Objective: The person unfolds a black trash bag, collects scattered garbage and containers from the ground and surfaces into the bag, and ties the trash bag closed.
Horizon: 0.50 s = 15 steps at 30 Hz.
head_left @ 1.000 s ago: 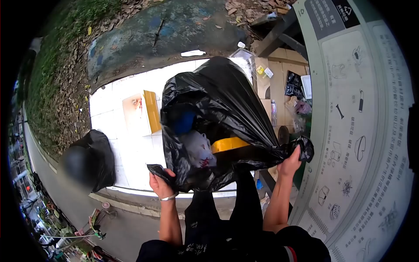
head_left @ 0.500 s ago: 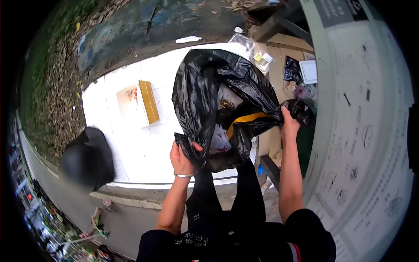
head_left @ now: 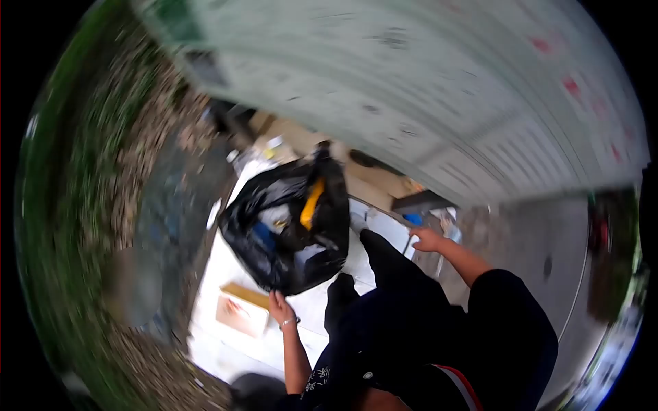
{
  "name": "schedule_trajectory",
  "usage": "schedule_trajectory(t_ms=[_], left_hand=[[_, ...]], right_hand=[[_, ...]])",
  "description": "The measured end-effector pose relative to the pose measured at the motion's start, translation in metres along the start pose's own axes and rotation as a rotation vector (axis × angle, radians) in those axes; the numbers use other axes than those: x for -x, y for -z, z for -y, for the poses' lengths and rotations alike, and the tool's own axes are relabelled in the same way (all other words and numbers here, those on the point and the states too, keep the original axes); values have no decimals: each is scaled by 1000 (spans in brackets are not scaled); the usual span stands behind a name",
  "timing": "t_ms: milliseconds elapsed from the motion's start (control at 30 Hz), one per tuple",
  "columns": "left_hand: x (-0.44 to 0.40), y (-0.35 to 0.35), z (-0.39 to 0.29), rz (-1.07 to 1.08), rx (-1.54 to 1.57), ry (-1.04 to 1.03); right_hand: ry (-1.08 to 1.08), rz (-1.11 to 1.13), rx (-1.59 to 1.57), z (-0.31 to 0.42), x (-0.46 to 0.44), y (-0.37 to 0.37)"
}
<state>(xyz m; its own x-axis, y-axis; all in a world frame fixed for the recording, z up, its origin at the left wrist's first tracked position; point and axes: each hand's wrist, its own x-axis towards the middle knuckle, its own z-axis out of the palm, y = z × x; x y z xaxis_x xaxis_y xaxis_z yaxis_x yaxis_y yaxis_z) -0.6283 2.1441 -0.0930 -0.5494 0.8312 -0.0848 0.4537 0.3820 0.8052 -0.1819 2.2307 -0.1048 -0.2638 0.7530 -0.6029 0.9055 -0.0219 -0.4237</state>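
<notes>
A black plastic garbage bag [head_left: 253, 205] stands with its mouth open on the white tiled surface. Inside it show a yellow strip [head_left: 312, 204], something blue and pale scraps, blurred. My left hand [head_left: 281, 309] is closed on the near rim of the bag. Away from the bag, to its right, my right hand [head_left: 428, 240] holds nothing that I can see; its fingers are loosely apart, slightly smeared by motion. A flat box [head_left: 243, 312] with a tan side and a picture on top lies just left of my left hand.
A large printed board [head_left: 411, 103] spans the top and right. Below it, clear packaging [head_left: 275, 145] and other litter lie by a tan ledge [head_left: 370, 177]. My legs stand beside the bag. A dark object [head_left: 257, 392] sits at the lower edge; leaves and grass [head_left: 103, 171] line the left.
My right hand has let go of the bag's gathered edge and moved away from it. My left hand keeps its hold. The view has turned, so the board now fills the top.
</notes>
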Motion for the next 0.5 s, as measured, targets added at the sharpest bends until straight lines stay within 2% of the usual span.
schedule_trajectory(t_ms=[67, 100, 133, 167, 200, 233, 300, 333, 367, 400, 433, 467, 500], left_hand=[[1, 1, -13, 92, -30, -55], [-1, -2, -19, 119, -12, -104], [0, -1, -35, 158, -17, -49], [0, 0, -51, 196, -25, 6], [-6, -8, -38, 235, 69, 61], [-5, -12, -54, 260, -11, 31], [-7, -25, -71, 302, -85, 31], [-17, -36, -63, 357, -193, -5], [-28, -47, -59, 406, -303, -43], [-27, -58, -74, 334, -251, -24], [-24, -81, -99, 263, -187, -10], [-12, -96, -155, 154, -493, -198], [6, -113, -223, 127, -469, -422]], right_hand=[[-132, -77, 125, -65, 68, -24], [-391, -145, -16, -80, 109, -31], [-621, -201, -154, -74, 145, -17], [-879, -258, -215, -114, 166, -53], [-1139, -303, -280, -148, 185, -89], [-1156, -318, -330, -161, 194, -98], [-1062, 95, -379, -182, 206, -105], [-1070, 69, -427, -191, 205, -106], [-927, -61, -399, -195, 198, -106], [-788, -193, -364, -201, 189, -97], [-762, -164, -383, -197, 184, -61], [-628, -116, -271, -220, 172, -56], [-670, -261, -422, -237, 163, -48]])
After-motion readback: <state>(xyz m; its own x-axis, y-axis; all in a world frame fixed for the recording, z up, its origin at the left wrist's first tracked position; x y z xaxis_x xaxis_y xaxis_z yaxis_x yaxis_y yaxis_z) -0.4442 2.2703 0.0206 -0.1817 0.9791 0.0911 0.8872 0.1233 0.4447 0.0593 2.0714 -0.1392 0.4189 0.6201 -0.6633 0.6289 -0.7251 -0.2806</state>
